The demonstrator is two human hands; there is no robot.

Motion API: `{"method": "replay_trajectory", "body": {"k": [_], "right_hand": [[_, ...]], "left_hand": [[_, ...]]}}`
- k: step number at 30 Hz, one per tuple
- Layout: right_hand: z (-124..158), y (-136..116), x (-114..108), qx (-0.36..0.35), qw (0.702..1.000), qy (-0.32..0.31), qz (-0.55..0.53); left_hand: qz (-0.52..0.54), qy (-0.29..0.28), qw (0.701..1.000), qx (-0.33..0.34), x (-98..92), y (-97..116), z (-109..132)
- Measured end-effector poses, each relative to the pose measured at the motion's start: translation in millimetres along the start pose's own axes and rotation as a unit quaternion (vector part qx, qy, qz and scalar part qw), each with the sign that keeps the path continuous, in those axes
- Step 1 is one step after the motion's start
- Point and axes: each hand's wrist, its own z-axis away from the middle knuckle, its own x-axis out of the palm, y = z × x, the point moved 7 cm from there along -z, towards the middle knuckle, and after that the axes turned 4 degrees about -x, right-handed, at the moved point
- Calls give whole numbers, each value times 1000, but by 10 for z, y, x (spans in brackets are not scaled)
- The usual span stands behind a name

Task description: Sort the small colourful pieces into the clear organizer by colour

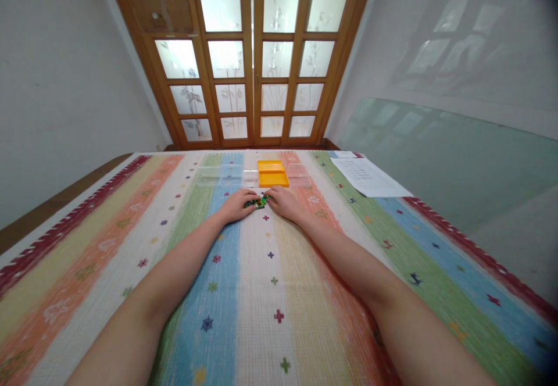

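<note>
Both my arms stretch forward over a striped, many-coloured cloth (261, 293). My left hand (238, 204) and my right hand (283, 201) lie on the cloth with their fingertips meeting around a small heap of tiny coloured pieces (260, 202), mostly green and dark. The fingers of both hands curl inward against the heap. Just beyond the hands lies a flat orange tray (272, 173). What exactly each hand grips is too small to make out.
Clear plastic trays (219, 175) lie left of the orange tray, and another clear one (298, 172) sits to its right. A printed sheet of paper (368, 177) lies at the far right. Wooden doors with frosted panes (255, 60) stand behind.
</note>
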Motion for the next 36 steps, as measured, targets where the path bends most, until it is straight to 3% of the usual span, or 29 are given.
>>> {"method": "replay_trajectory", "body": {"k": [10,15,19,22,25,27,30,36], "right_hand": [[16,122,-25,59,998,21,28],[19,88,-33,37,999,14,26],[15,52,-35,17,1000,6,18],[11,40,-40,16,1000,2,23],[9,18,-59,19,999,2,34],[7,7,-70,23,999,0,45],[3,2,-61,33,998,-12,54],[-18,-60,-5,3,1000,-3,-19]], "left_hand": [[-27,44,998,-43,-7,-144,-3],[-39,67,995,-65,-75,-187,2],[-75,83,987,-119,-220,-274,18],[-83,46,985,-145,-312,-372,53],[-71,-34,990,-119,-336,-416,120],[-77,-56,989,-109,-366,-433,178],[-80,-54,989,-115,-372,-436,235],[-70,-2,989,-133,-205,-343,223]]}}
